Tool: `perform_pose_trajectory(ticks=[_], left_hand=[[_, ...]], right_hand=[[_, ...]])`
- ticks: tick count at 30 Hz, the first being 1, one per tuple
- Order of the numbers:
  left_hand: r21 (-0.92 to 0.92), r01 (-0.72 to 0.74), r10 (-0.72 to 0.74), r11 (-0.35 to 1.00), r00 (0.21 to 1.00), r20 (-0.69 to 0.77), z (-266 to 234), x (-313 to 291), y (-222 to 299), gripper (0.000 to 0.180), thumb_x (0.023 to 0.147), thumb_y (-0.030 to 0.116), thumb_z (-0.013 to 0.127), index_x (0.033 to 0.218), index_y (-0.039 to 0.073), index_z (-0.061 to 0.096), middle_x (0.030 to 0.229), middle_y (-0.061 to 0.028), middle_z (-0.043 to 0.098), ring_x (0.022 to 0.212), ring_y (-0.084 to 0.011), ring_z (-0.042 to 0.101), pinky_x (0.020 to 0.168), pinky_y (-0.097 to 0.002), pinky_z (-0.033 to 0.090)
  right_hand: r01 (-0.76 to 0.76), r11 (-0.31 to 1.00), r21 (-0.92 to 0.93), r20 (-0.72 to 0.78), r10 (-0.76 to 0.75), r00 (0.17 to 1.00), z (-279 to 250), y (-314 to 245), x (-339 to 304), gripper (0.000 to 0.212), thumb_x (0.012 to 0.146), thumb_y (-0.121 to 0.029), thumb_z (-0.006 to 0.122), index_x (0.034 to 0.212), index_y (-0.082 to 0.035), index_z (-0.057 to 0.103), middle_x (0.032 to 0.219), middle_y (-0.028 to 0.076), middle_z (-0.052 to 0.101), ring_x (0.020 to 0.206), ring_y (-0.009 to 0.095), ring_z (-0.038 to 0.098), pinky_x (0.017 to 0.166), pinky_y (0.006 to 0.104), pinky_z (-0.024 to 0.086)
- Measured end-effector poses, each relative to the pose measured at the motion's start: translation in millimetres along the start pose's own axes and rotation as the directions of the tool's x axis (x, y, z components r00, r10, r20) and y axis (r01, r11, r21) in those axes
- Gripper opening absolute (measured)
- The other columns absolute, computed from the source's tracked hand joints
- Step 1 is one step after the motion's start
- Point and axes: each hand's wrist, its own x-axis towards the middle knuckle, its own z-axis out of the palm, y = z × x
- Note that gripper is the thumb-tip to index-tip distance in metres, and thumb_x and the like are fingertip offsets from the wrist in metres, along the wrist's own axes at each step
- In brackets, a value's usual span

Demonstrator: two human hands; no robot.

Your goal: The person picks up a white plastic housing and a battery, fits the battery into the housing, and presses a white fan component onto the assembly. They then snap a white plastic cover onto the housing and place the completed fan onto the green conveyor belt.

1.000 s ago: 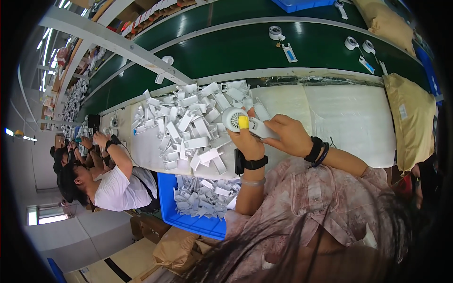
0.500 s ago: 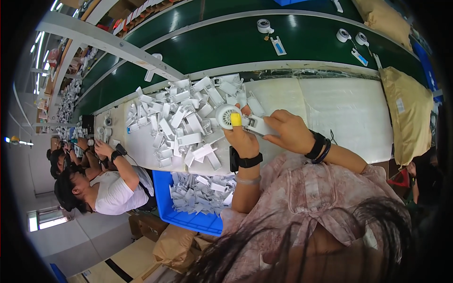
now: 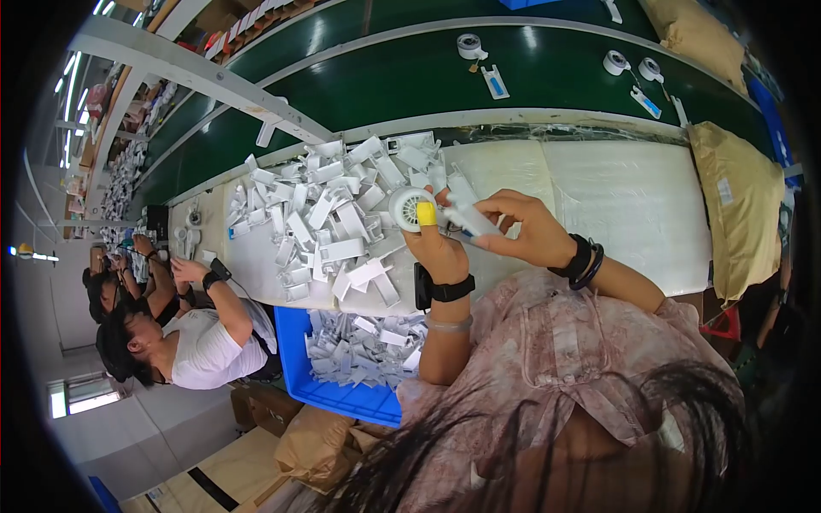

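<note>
My left hand (image 3: 443, 255) is closed on a round white fan head (image 3: 404, 208) with a spoked grille; its thumb, wrapped in yellow, presses on the grille. Just to the right, my right hand (image 3: 540, 229) pinches a long white plastic casing (image 3: 470, 219), slightly blurred, between thumb and fingers. The casing's far end lies close to the fan head; whether the two are joined I cannot tell. To the left of my hands, a heap of loose white plastic casings (image 3: 344, 250) covers part of the pale worktable (image 3: 629, 205).
Beyond the table runs a green conveyor (image 3: 385, 77) carrying several fan parts. A blue bin (image 3: 299, 376) of small white pieces stands by my left arm. A beige sack (image 3: 737, 205) is at the right. Co-workers sit at the left, one in a white shirt (image 3: 209, 349).
The casing in my right hand has turned and tilted, and the fingers around it have shifted. My left hand stays nearly in place. Parts on the conveyor have moved slightly left.
</note>
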Motion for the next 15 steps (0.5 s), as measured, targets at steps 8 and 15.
perform_pose_trajectory(ticks=[8, 15], left_hand=[[0.007, 0.078, -0.078, 0.997, 0.995, 0.056, -8, 4, -1, 0.037, 0.095, 0.018, 0.060, 0.125, -0.001, 0.050, 0.119, -0.0154, 0.061, 0.099, -0.0241, 0.065, 0.084, -0.0351, 0.055], [0.054, 0.223, -0.226, 0.973, 0.972, 0.071, -5, -2, -1, 0.039, 0.094, 0.019, 0.061, 0.127, 0.001, 0.050, 0.120, -0.0161, 0.061, 0.100, -0.0247, 0.065, 0.087, -0.0359, 0.054]], right_hand=[[0.431, 0.886, -0.172, 0.373, -0.346, 0.861, -14, 6, 19, 0.045, 0.071, -0.018, 0.076, 0.113, -0.006, 0.062, 0.134, 0.013, 0.054, 0.108, 0.031, 0.062, 0.088, 0.0371, 0.052], [0.399, 0.880, -0.260, 0.612, -0.170, 0.773, -28, -2, 25, 0.050, 0.072, -0.025, 0.073, 0.116, -0.007, 0.059, 0.132, 0.011, 0.055, 0.100, 0.032, 0.062, 0.081, 0.0405, 0.051]])
